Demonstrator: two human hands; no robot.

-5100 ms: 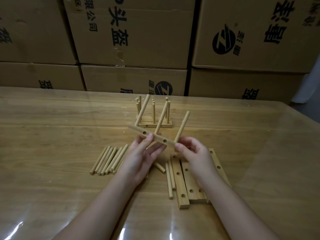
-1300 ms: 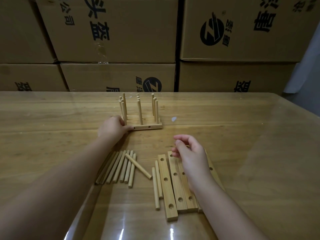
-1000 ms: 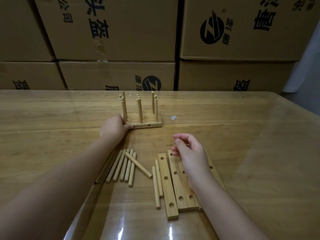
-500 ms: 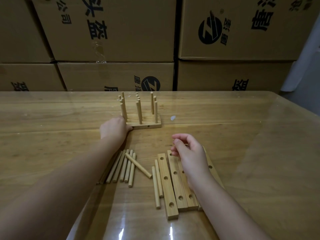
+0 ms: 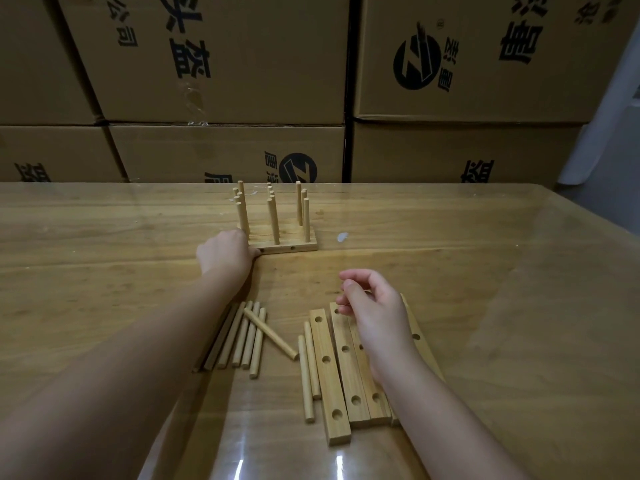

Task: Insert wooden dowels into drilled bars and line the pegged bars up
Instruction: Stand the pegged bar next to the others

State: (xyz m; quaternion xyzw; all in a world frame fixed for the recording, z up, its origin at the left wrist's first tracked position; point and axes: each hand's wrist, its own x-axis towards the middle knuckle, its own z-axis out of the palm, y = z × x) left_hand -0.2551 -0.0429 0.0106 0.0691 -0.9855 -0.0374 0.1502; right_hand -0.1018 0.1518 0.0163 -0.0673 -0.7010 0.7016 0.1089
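Glossy wood bench (image 5: 519,306). Nearest: drilled bars (image 5: 330,375) flat, side by side, long axes near-to-far, holes up. Left of them, loose dowels (image 5: 242,337), mostly parallel, one crossing diagonally. Right grip (image 5: 374,310) over the bars' far ends, loosely curled, holding nothing. Left grip (image 5: 225,251) touches the left end of the pegged bars (image 5: 287,245); fingers hidden, grasp unclear. These bars run left-right, pegs upright. Cardboard boxes (image 5: 225,64) stacked behind.
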